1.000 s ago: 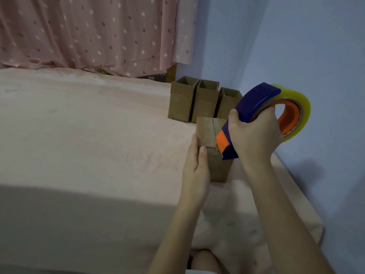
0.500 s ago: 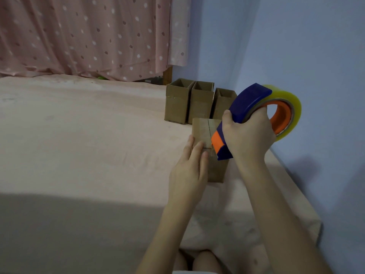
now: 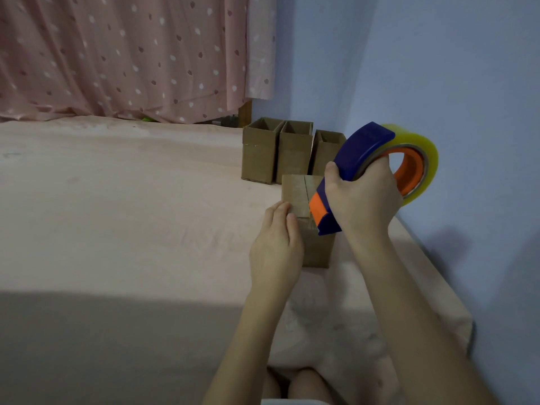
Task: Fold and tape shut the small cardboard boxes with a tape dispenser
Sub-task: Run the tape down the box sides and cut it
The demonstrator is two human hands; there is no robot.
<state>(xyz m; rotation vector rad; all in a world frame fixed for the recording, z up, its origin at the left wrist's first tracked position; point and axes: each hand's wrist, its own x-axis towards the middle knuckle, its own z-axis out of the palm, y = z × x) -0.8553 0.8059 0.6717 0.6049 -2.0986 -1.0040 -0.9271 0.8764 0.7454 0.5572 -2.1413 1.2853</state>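
Folded box (image 3: pixel 298 191) under left fingers (image 3: pixel 280 211), right grip (image 3: pixel 362 197) clasping tape dispenser (image 3: pixel 365 147), three open boxes (image 3: pixel 292 153) behind

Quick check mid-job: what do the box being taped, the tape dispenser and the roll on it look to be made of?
Closed box: brown cardboard, matte, with a seam between its folded top flaps. Tape dispenser: apparently hard plastic, smooth blue shell with an orange nose and hub. Tape roll: translucent yellowish film with a slight sheen, probably clear packing tape.
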